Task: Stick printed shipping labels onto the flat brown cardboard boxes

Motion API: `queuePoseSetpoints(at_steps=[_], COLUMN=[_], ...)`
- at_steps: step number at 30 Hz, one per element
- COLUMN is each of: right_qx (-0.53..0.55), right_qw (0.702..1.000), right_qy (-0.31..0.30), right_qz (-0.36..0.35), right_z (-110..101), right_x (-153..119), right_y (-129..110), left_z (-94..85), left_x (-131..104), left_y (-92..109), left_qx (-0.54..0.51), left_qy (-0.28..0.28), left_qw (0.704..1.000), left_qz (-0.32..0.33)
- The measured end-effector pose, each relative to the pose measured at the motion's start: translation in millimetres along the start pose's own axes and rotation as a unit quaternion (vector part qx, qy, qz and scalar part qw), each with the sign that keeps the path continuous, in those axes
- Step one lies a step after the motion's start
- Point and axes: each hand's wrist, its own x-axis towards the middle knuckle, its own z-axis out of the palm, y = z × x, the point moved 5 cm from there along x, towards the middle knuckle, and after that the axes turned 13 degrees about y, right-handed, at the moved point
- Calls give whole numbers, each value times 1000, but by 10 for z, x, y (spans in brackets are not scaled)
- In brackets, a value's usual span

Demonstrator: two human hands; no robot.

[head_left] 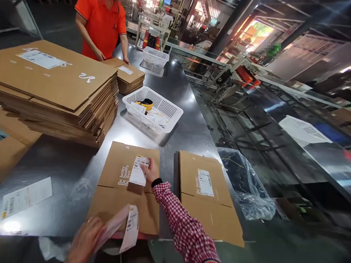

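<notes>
A flattened cardboard box (111, 206) with white lettering lies in front of me on the metal table. Over its upper half, my right hand (152, 171) pinches the edge of a white shipping label (138, 176), which casts a shadow on the cardboard. Low in the head view, my left hand (87, 238) is closed around a strip of labels (130, 228) that curls past the table's front edge. Just to the right sits a second pile of flattened boxes (202, 210), its top one bearing a label (206, 183).
A tall stack of large flattened cartons (87, 77) stands at left. Beyond the box is a white basket (173, 116) holding a tape roll (146, 103). One loose label (27, 198) lies on the table (66, 173). A co-worker in orange (101, 23) handles smaller cartons (131, 81).
</notes>
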Motion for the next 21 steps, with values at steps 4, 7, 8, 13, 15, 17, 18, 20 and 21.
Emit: queuePoseSetpoints(at_steps=[4,7,8,13,15,17,18,20,21], right_qx=[-87,-136,-175,-338,-317,-315,-333,-377,-393], right_qw=[992,980,972,930,916,911,917,924,919], right_qy=[-79,-120,-127,-57,-122,-159,-141,-50,-3], right_qz=[-49,-82,-93,-135,-213,-215,-169,-23,41], right_z=[317,374,370,422,572,564,458,85,-123], right_x=[88,36,7,-251,-336,-256,-150,29,34], right_y=[24,-5,-14,-93,-141,-90,-14,198,303], left_z=[254,333,341,364,359,351,345,314,282], left_x=[-26,-23,-22,-36,-34,-15,4,56,85], left_y=[-54,-86,-93,-121,-124,-121,-121,-156,-196], left_qx=[3,-17,-24,-38,-45,-61,-72,-86,-85], left_qy=[-37,-66,-72,-78,-72,-77,-82,-74,-54], left_qw=[999,997,997,995,995,993,991,988,987], left_qz=[7,-20,-28,-50,-59,-70,-77,-104,-123])
